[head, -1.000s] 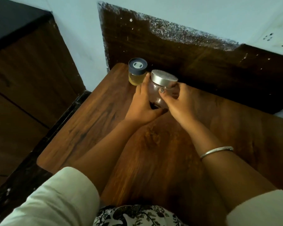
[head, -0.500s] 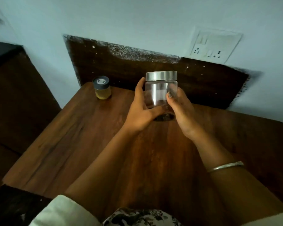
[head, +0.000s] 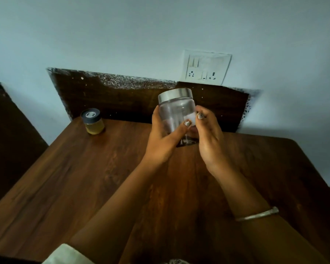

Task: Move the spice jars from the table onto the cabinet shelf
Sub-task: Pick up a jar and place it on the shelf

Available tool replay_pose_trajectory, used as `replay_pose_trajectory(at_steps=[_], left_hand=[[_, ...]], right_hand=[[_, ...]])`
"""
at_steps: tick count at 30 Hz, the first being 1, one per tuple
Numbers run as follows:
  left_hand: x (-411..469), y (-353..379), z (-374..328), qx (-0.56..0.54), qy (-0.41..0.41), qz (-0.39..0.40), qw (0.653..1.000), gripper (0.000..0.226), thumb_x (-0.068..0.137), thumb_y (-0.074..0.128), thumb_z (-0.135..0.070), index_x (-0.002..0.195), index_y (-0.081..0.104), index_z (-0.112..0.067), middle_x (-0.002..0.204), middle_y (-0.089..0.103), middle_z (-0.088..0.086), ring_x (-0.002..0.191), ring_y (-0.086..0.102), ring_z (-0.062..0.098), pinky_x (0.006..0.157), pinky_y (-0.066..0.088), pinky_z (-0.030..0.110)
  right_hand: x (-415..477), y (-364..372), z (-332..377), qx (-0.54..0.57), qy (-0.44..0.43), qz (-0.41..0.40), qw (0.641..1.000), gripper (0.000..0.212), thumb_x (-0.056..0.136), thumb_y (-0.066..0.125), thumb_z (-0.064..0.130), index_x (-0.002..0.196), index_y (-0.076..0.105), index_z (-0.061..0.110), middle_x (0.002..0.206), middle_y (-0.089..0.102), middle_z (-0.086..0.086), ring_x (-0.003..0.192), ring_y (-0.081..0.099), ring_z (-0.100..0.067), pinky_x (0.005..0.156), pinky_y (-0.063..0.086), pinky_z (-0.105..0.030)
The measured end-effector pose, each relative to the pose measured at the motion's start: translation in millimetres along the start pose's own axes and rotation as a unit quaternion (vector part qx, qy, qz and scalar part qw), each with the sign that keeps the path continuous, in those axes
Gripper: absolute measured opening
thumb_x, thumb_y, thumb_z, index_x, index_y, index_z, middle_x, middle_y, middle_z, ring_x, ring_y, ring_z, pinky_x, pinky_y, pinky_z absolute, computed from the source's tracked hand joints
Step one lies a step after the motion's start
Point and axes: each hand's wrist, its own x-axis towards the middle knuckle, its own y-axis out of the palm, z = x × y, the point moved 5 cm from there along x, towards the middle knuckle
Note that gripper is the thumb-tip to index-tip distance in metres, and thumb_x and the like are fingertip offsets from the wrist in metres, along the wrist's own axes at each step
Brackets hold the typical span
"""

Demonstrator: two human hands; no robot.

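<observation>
Your left hand (head: 161, 141) and right hand (head: 210, 141) together grasp the clear jar (head: 176, 115), one on each side of its body. The left thumb crosses the front of the glass; the right fingertips (head: 200, 116) press against its right wall. The jar is upright, capped with a silver lid (head: 175, 94), and held clear of the table (head: 84, 178), above the middle of the far edge. Dark contents sit at the bottom of the jar; you cannot tell what they are.

The small jar (head: 93, 121) stands on the table at the far left corner, well apart from both hands. It has a dark lid and yellowish contents.

A dark wooden panel (head: 122, 100) rises behind the far edge of the table. A socket plate (head: 206, 67) is fixed to the wall above it. A metal bangle (head: 257, 214) encircles your right wrist.
</observation>
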Motion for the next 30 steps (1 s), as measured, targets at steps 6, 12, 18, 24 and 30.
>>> replay_pose_trajectory(at_steps=[6,12,18,24,30], left_hand=[[5,18,-1,0.011,0.001,0.055,0.998,0.063,0.087,0.058,-0.024,0.141,0.027,-0.014,0.122,0.055,0.003,0.11,0.061,0.013,0.083,0.053,0.023],[12,26,-4,0.114,0.016,0.097,0.989,0.088,0.086,0.055,-0.038,0.148,-0.007,-0.03,0.14,0.041,-0.011,0.127,0.046,0.007,0.101,0.045,0.031],[16,25,-6,-0.015,-0.018,0.102,0.994,0.088,0.087,0.054,-0.018,0.148,-0.01,-0.024,0.122,0.059,0.0,0.106,0.063,0.009,0.083,0.053,0.021],[12,30,-12,0.04,0.0,0.15,0.988,0.075,0.093,0.048,-0.02,0.15,-0.001,-0.018,0.117,0.055,-0.018,0.106,0.059,-0.006,0.082,0.049,0.012],[9,25,-13,0.118,-0.021,0.196,0.973,0.103,0.073,0.059,-0.043,0.147,-0.011,-0.033,0.089,0.061,0.002,0.071,0.063,0.007,0.06,0.053,0.026]], right_hand=[[3,-8,-7,0.066,0.057,0.038,0.996,0.049,0.085,0.043,0.052,0.122,0.051,0.022,0.109,0.066,0.001,0.102,0.065,-0.014,0.086,0.055,-0.04],[3,-17,4,-0.002,0.002,-0.008,1.0,0.056,0.087,0.036,0.051,0.138,0.037,0.028,0.132,0.051,0.005,0.119,0.053,-0.008,0.097,0.048,-0.036],[4,-30,10,0.039,0.045,-0.001,0.998,0.064,0.081,0.047,0.051,0.14,0.035,0.028,0.127,0.054,-0.002,0.112,0.058,-0.01,0.094,0.05,-0.035],[3,-28,14,0.105,0.056,0.084,0.989,0.051,0.085,0.055,0.037,0.133,0.043,0.025,0.121,0.062,-0.005,0.11,0.063,-0.02,0.094,0.05,-0.049],[3,-36,14,0.049,0.044,0.093,0.993,0.076,0.081,0.057,0.038,0.147,0.019,0.031,0.122,0.061,0.007,0.113,0.061,-0.015,0.095,0.05,-0.045]])
